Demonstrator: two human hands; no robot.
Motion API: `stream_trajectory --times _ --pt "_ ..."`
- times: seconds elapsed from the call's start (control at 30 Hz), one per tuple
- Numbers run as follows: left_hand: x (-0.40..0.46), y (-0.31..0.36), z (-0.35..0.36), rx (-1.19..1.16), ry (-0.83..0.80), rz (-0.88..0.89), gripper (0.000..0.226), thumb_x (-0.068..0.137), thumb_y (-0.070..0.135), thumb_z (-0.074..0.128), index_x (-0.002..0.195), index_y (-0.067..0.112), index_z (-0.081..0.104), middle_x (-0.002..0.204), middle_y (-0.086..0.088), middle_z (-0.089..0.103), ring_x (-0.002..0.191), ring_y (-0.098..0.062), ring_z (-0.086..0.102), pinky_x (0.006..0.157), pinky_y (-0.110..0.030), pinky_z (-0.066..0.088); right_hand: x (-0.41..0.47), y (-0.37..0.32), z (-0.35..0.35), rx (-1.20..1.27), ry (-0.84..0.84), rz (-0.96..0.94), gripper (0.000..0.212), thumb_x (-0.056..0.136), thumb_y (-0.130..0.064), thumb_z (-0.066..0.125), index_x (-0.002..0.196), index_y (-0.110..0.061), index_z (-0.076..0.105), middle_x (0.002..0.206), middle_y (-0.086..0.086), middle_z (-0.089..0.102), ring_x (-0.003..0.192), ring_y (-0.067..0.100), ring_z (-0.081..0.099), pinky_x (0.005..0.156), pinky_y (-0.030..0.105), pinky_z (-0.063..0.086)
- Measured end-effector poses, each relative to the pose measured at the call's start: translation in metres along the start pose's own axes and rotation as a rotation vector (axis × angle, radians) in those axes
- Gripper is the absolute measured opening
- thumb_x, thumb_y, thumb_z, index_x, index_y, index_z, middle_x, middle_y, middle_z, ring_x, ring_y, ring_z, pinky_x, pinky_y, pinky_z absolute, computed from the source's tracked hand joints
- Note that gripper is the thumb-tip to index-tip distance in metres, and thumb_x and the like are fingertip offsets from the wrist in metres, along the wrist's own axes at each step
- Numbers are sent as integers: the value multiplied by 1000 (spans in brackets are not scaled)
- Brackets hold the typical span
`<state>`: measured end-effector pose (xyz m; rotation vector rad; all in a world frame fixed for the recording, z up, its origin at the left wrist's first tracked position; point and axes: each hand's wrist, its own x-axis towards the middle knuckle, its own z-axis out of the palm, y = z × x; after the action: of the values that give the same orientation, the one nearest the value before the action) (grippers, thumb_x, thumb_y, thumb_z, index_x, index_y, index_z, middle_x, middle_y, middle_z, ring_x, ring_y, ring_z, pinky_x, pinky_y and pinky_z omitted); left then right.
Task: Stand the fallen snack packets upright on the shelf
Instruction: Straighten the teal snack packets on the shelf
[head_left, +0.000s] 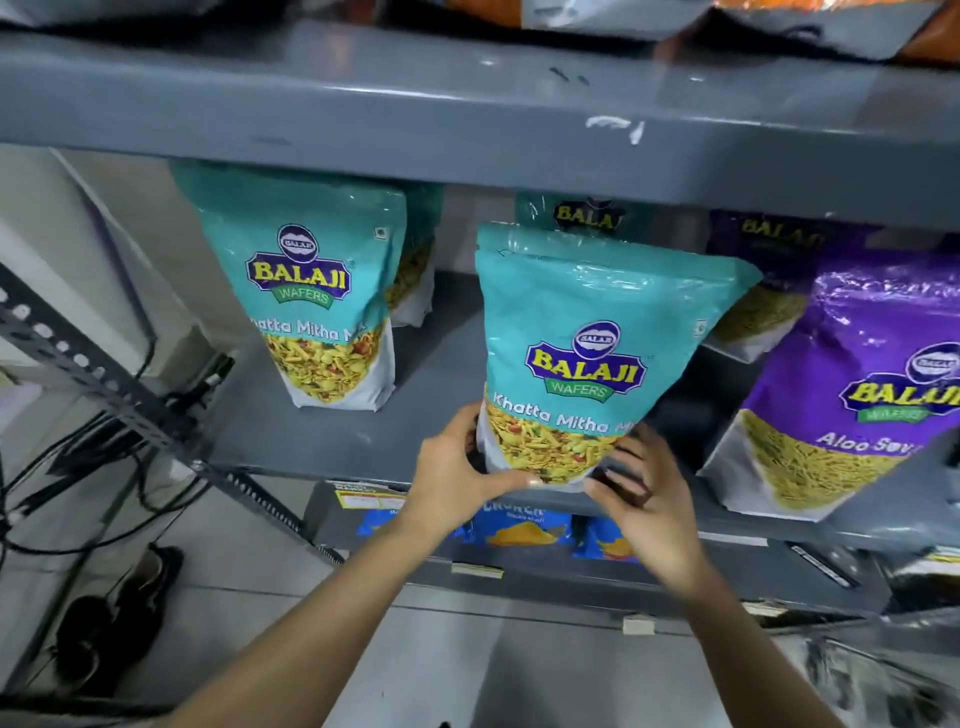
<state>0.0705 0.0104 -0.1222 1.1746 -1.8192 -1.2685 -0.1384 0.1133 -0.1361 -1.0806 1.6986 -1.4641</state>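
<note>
A teal Khatta Mitha Mix packet (587, 353) stands at the front middle of the grey shelf (322, 431), leaning slightly to the right. My left hand (457, 467) grips its lower left corner, thumb across the bottom front. My right hand (644, 493) cups its lower right corner with fingers spread against the base. A second teal packet (311, 296) stands upright to the left. A purple Aloo Sev packet (852, 395) stands at the right, tilted. More teal (587, 215) and purple (779, 234) packets stand behind, partly hidden.
The grey shelf above (467, 114) overhangs the packet tops. Blue snack packets (524, 525) sit on the shelf below. A perforated metal brace (104, 379) and black cables (93, 467) lie to the left, with dark shoes (119, 613) on the floor.
</note>
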Motion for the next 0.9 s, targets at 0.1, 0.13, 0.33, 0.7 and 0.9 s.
stream_trajectory --times 0.1,0.13,0.33,0.7,0.9 --pt "-17 -6 -18 -155 196 -11 68 61 52 86 121 30 65 112 22 72 110 5 66 91 -11 50 -28 -4 14 -8 286 -182 53 78 -1 81 109 -38 61 87 -10 68 73 4 64 68 10 50" --pt "-24 -10 -29 -191 323 1 47 69 50 82 110 33 69 104 20 75 103 4 69 87 -10 51 -37 -6 22 -53 283 -236 41 79 -8 81 100 -39 63 81 -11 67 68 4 62 65 10 48" --pt "-17 -54 -141 -116 717 -28 38 90 32 71 124 22 57 122 5 64 110 -2 60 102 -30 49 -38 -29 128 -150 -77 -377 21 85 -21 70 102 -33 65 92 -14 68 80 5 69 69 14 54" --pt "51 -69 -203 -66 226 -162 72 59 42 90 123 27 61 109 19 72 99 8 68 83 -15 53 73 -40 252 -177 -270 39 67 69 -20 86 125 -28 50 114 -12 69 107 8 67 88 45 59" --pt "5 -73 -208 -110 238 -151 60 52 46 88 106 33 66 98 26 76 94 8 70 78 -11 53 28 -41 247 -162 -274 12 54 67 -23 88 100 -39 49 82 -29 70 82 -11 68 66 18 59"
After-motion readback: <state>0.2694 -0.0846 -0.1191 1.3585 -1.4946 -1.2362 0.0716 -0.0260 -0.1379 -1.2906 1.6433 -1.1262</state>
